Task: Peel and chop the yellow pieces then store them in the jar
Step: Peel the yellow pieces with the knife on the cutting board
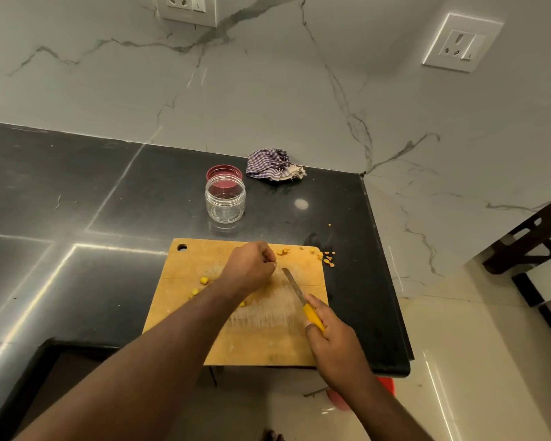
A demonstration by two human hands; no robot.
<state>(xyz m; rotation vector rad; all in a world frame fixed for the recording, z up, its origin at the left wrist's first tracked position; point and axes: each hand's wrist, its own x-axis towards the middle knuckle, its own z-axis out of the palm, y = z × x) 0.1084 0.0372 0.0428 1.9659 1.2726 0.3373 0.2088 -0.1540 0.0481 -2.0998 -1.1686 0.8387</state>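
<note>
The small yellow chopped pieces (204,280) lie scattered on the worn wooden cutting board (261,338) — a few near the left forearm, more at the board's far right corner and spilling onto the black stone desk (77,281). They look light, firm and slightly crumbly, probably easier to scoop or sweep than to pick one by one. The left hand (250,265) has its fingers curled tight near the board's middle; whether they pinch a piece cannot be told. The right hand (331,338) grips the yellow-handled knife (303,300), blade angled toward the left hand. Beyond the board stands the clear plastic jar (225,198) — open and empty, likely light enough to tip — with its red lid (224,172) just behind and a checked cloth (272,163) beside.
</note>
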